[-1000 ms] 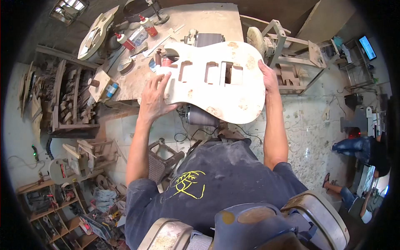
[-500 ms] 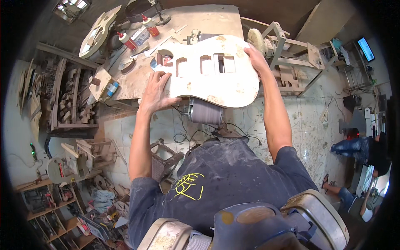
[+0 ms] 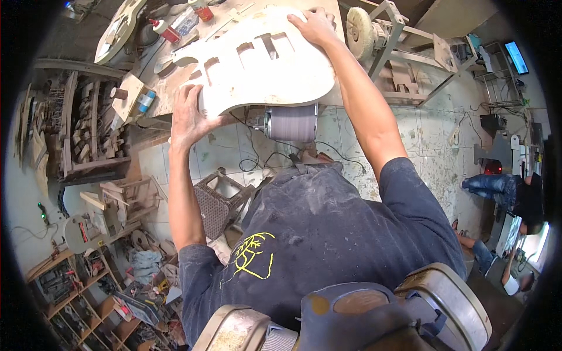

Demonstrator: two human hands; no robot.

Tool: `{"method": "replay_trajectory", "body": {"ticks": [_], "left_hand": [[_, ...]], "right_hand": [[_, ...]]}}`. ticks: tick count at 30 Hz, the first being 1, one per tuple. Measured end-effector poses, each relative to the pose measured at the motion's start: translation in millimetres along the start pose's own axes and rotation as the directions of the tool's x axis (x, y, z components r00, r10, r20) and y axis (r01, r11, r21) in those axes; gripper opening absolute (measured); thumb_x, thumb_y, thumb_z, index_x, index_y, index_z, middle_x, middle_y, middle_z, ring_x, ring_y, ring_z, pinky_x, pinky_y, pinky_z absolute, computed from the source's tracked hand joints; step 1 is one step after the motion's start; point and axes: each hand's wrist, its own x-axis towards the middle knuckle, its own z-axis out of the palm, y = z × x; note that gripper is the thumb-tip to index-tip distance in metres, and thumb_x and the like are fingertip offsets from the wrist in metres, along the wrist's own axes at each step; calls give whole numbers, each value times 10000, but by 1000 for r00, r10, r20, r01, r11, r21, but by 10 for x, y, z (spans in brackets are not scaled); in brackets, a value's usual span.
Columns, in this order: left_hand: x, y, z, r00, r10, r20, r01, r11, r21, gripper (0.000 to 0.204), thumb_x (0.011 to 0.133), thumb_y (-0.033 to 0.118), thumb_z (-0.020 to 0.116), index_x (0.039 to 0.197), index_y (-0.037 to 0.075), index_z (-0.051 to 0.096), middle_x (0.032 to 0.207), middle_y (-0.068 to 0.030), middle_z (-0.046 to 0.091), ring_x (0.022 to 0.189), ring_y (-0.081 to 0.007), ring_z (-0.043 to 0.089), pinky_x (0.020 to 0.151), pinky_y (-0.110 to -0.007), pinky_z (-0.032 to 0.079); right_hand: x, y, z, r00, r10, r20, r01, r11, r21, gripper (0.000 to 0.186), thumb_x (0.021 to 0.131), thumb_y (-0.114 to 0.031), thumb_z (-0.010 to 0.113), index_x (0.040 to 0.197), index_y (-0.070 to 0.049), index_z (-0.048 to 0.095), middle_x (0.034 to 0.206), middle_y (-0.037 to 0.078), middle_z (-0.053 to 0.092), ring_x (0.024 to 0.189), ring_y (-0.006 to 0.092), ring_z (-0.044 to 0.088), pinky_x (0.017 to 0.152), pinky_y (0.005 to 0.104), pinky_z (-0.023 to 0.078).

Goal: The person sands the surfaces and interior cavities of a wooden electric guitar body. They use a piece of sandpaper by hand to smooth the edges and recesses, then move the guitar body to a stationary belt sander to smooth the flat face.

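Note:
A pale wooden electric guitar body (image 3: 246, 82) with several routed pockets lies over the belt sander and the bench. My left hand (image 3: 190, 120) grips its left end, fingers on top and thumb along the near edge. My right hand (image 3: 316, 28) is closed over the far right edge, thumb on the upper face. Below the near edge shows the brown abrasive belt (image 3: 293, 124) of the sander on its roller; the guitar body covers the rest. Whether body and belt touch is hidden.
The wooden bench (image 3: 240, 29) holds glue bottles (image 3: 165, 30) and another guitar body (image 3: 120, 30). A buffing wheel (image 3: 360, 34) stands to the right. A stool (image 3: 219, 202) and cables lie near my legs. Offcuts fill a rack (image 3: 88, 126) at left. Other people sit far right.
The guitar body has turned anticlockwise and shifted left, its right end swinging away from me. Both hands moved with it, the left one nearer the left side. The whole view has also shifted.

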Motion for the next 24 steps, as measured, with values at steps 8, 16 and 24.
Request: {"method": "replay_trajectory", "body": {"ticks": [8,16,24], "left_hand": [[-418,33,-94,990,-134,-46,135,990,43,829,549,277,868,1245,-52,559,1224,-190,524,1177,-364,499,1013,-442,454],[-682,146,-143,979,-187,-83,193,979,69,831,550,270,874,1248,-45,552,1229,-189,518,1174,-371,486,1015,-452,452],[-686,148,-152,982,-170,-82,173,984,34,833,543,270,871,1247,-38,549,1216,-186,518,1168,-374,484,1009,-452,455]], "right_hand": [[58,-438,175,986,-97,136,99,995,-10,786,940,-701,477,1391,-69,604,1490,202,456,1360,468,372,1132,549,329],[-7,-706,246,965,-208,159,188,973,131,738,970,-593,518,1403,4,551,1511,210,426,1403,455,329,1148,543,352],[-142,-667,80,967,-193,166,175,978,117,698,981,-570,517,1392,-8,564,1503,208,434,1397,468,325,1158,530,348]]}}
